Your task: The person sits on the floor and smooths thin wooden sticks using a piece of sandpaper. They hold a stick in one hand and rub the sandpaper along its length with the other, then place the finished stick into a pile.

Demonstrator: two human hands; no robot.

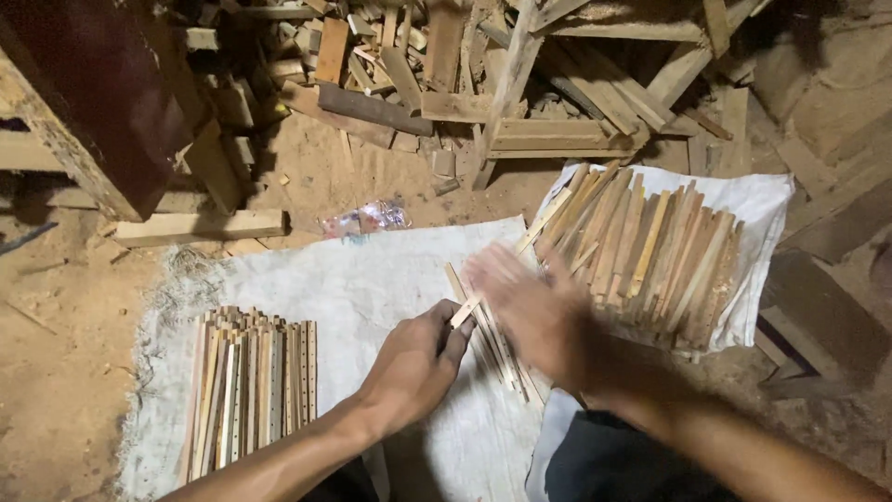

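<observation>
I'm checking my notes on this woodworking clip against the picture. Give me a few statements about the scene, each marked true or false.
1. The left hand grips a small bunch of slats. True.
2. The right hand is sharp and at rest. False: it is blurred by motion.
3. The pile of plain sticks lies on a white cloth at the right. True.
4. The strips with holes lie at the right. False: they lie at the left, on the white sack.
5. The ground beyond is swept bare. False: scrap wood is heaped there.
</observation>
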